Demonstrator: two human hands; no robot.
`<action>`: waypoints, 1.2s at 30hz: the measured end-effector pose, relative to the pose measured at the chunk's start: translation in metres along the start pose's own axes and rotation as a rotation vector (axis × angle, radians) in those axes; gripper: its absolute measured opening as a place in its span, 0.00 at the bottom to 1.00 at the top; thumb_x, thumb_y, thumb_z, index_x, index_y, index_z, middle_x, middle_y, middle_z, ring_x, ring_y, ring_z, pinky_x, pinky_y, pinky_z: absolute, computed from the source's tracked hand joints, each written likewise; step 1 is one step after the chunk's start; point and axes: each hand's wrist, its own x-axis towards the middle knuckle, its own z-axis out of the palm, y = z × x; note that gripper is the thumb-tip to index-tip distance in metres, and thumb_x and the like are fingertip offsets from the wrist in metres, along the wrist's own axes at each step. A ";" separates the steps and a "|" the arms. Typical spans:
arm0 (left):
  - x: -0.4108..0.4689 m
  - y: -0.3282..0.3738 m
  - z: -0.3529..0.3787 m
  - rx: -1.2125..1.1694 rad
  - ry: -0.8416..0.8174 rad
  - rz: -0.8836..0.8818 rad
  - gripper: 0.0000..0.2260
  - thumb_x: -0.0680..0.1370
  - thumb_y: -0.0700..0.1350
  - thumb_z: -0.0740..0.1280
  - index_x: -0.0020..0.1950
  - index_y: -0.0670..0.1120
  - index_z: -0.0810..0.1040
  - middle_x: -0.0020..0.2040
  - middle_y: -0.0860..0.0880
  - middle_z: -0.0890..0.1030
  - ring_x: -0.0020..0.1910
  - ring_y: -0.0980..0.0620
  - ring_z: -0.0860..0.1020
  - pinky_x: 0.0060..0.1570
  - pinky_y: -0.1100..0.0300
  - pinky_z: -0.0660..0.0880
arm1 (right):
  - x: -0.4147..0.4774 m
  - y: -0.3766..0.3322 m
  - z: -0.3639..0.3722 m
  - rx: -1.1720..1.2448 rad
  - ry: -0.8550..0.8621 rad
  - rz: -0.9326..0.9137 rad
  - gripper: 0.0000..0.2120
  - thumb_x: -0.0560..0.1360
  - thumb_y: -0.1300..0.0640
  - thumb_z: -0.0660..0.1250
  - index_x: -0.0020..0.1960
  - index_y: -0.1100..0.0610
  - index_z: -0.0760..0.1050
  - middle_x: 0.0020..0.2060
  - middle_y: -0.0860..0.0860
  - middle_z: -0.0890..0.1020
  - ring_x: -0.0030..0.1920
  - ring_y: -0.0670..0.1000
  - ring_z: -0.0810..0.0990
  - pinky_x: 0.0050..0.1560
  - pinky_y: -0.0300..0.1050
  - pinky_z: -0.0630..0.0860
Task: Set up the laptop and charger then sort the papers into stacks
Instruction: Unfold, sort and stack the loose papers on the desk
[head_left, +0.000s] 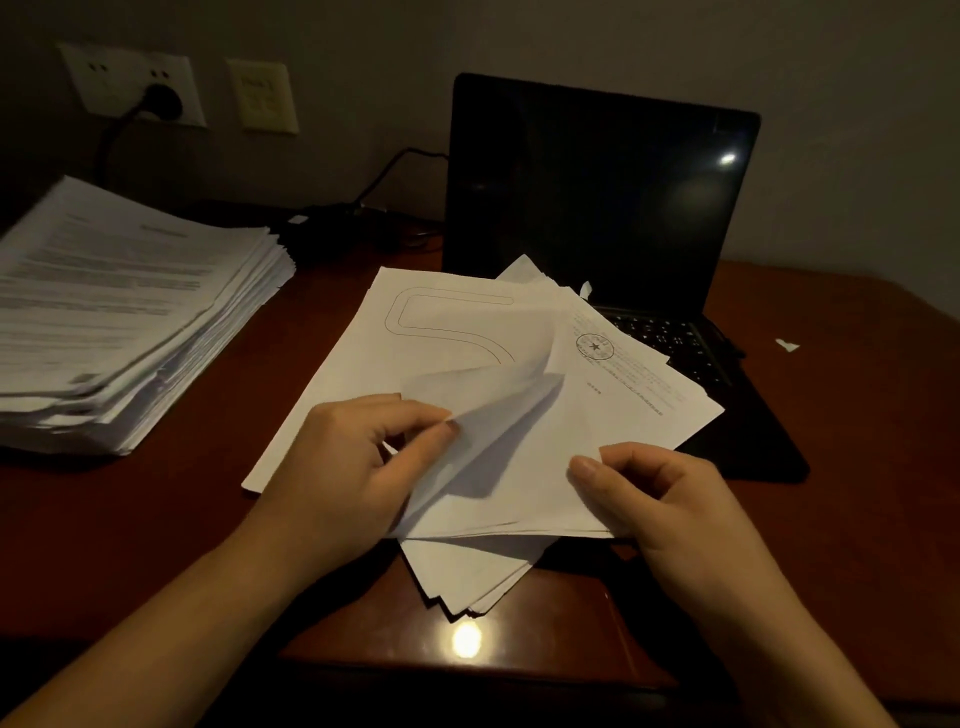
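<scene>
The laptop (597, 197) stands open with its screen dark. Left of it a plug (163, 101) sits in the wall socket and a cable (395, 166) reaches its left edge, so setup looks finished and sorting is likely the step in hand. Well to the laptop's left a tall stack (130, 312) of printed pages rests on the desk (156, 519), probably one category already gathered. Just in front of the laptop lies a loose, fanned sheaf (597, 457), its far corner overlapping the keyboard. It sits within easy reach of both hands, which suits peeling pages off one at a time. The left hand (353, 462) pinches the near corner of the top sheet (493, 405) between thumb and forefinger and curls it up and over, apparently to free it or to read what lies beneath. The right hand (670, 499) grips the sheaf's near right edge, thumb on top and fingers curled, seemingly to keep the remaining pages from sliding.
</scene>
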 end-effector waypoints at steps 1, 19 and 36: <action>0.000 0.001 -0.001 0.003 0.040 -0.006 0.08 0.75 0.58 0.67 0.50 0.57 0.81 0.43 0.64 0.80 0.50 0.64 0.77 0.35 0.73 0.75 | 0.000 0.000 -0.002 -0.011 -0.009 0.004 0.13 0.76 0.50 0.70 0.40 0.58 0.84 0.36 0.62 0.81 0.33 0.51 0.76 0.31 0.36 0.73; -0.003 0.005 -0.001 -0.150 -0.017 0.028 0.21 0.77 0.53 0.68 0.66 0.73 0.71 0.52 0.78 0.75 0.50 0.61 0.81 0.32 0.63 0.81 | -0.006 0.005 -0.003 0.159 -0.078 -0.009 0.10 0.74 0.50 0.67 0.45 0.52 0.85 0.40 0.52 0.85 0.41 0.54 0.81 0.42 0.47 0.77; -0.005 0.000 0.005 0.012 -0.295 0.266 0.21 0.80 0.56 0.55 0.72 0.72 0.64 0.77 0.69 0.55 0.71 0.72 0.62 0.59 0.75 0.70 | -0.006 0.012 -0.005 -0.015 -0.200 -0.132 0.30 0.82 0.64 0.62 0.60 0.26 0.76 0.42 0.42 0.84 0.31 0.50 0.78 0.30 0.42 0.74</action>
